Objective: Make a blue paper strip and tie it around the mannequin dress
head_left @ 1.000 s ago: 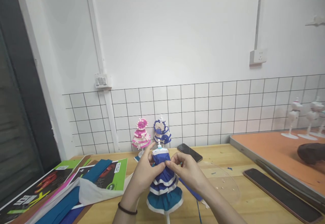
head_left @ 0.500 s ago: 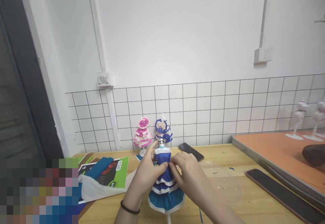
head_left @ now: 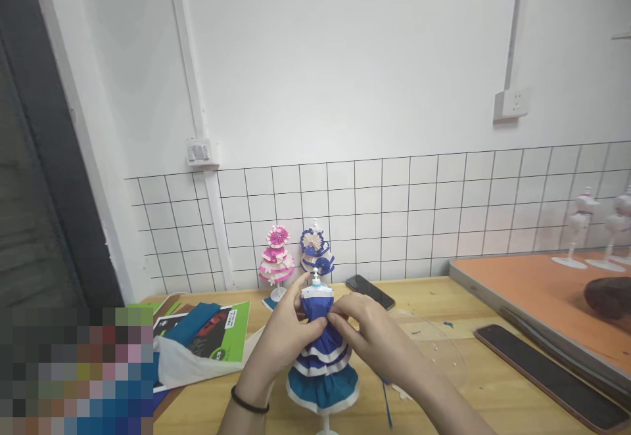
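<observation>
A small white dress-form stand (head_left: 316,280) wears a layered paper-like dress (head_left: 323,382), dark blue above and teal at the bottom, with white trim. My left hand (head_left: 288,330) is closed around the bodice from the left, its thumb on the front of the waist and its fingers partly behind. At the right side of the waist, my right hand (head_left: 367,333) pinches the dress between thumb and fingers. Whether a small piece sits in that pinch is hidden. The stand is upright, its foot at the lower picture edge.
Behind stand a pink-and-white dressed form (head_left: 277,257) and a blue-and-cream one (head_left: 313,244). Phones (head_left: 369,292) (head_left: 547,376) lie on the wooden table. To the left are a green-and-black booklet (head_left: 234,333) and white cloth (head_left: 192,366). An orange board (head_left: 532,284) carries bare white forms (head_left: 576,225).
My right wrist and forearm have shifted slightly right, and a white scrap now shows beneath the forearm. Both hands keep their hold at the waist. The view has tilted slightly.
</observation>
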`<state>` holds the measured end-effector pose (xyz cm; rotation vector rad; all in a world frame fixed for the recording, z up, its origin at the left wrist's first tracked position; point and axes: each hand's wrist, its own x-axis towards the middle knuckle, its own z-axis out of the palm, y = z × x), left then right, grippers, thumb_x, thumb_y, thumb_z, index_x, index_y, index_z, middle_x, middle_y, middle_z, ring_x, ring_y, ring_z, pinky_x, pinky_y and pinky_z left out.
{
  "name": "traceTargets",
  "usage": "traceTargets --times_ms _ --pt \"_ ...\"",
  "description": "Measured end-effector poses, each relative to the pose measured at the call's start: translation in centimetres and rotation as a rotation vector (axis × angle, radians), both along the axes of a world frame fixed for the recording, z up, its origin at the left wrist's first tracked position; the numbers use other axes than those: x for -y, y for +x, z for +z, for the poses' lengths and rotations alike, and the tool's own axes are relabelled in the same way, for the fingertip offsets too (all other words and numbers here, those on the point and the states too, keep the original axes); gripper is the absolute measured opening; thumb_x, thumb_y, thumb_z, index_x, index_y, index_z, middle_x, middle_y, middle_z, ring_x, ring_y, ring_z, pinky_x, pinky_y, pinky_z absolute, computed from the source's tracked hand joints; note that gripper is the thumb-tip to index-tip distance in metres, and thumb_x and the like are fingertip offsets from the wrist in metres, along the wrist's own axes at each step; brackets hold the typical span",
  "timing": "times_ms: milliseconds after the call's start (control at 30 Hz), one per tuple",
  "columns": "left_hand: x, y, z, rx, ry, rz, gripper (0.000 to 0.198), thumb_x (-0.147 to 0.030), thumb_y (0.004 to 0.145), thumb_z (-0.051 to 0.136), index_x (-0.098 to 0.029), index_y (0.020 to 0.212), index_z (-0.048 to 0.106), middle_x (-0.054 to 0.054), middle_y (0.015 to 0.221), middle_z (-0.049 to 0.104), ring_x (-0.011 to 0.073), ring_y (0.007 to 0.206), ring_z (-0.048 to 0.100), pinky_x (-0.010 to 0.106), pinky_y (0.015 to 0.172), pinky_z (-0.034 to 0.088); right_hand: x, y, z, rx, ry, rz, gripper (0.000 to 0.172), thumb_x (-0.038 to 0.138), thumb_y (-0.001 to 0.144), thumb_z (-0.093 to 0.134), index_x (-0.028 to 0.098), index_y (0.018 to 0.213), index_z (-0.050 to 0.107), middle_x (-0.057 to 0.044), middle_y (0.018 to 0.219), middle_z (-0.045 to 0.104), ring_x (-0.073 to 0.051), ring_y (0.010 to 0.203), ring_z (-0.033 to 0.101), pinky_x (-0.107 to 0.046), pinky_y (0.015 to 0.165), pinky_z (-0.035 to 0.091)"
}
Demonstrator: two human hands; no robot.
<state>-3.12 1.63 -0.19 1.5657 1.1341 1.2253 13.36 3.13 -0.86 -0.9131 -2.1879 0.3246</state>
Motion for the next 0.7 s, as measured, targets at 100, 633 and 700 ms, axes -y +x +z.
traceTargets --times_ms 100,633,700 --pt "0.0 0.1 0.0 0.017 -0.008 -0.014 0.076 -0.018 0.068 0.066 -0.018 0.134 0.029 0.007 0.103 0.063 0.0191 0.091 0.061 0.03 0.081 0.047 -0.5 0.1 -0.1 -0.112 -0.165 0.087 0.026 0.032 0.086 0.046 0.019 0.066 0.055 0.0 0.069 0.06 -0.015 0.067 0.053 -0.025 0.06 0.038" --pt "0.0 0.0 -0.1 0.014 -0.02 -0.019 0.077 -0.015 0.066 0.065 -0.018 0.134 0.03 0.005 0.096 0.063 0.0173 0.085 0.061 0.029 0.077 0.047 -2.6 0.7 -1.4 -0.388 -0.592 0.447 0.032 0.043 0.081 0.056 0.014 0.066 0.057 0.002 0.065 0.049 -0.011 0.063 0.042 -0.023 0.059 0.033" --pt "0.1 0.1 0.0 -0.017 -0.017 -0.016 0.076 -0.015 0.066 0.065 -0.018 0.134 0.03 0.005 0.093 0.064 0.0167 0.081 0.061 0.029 0.076 0.047 -2.7 0.6 -1.5 -0.388 -0.586 0.403 0.032 0.042 0.079 0.058 0.014 0.063 0.056 0.002 0.062 0.048 -0.01 0.06 0.041 -0.022 0.056 0.032"
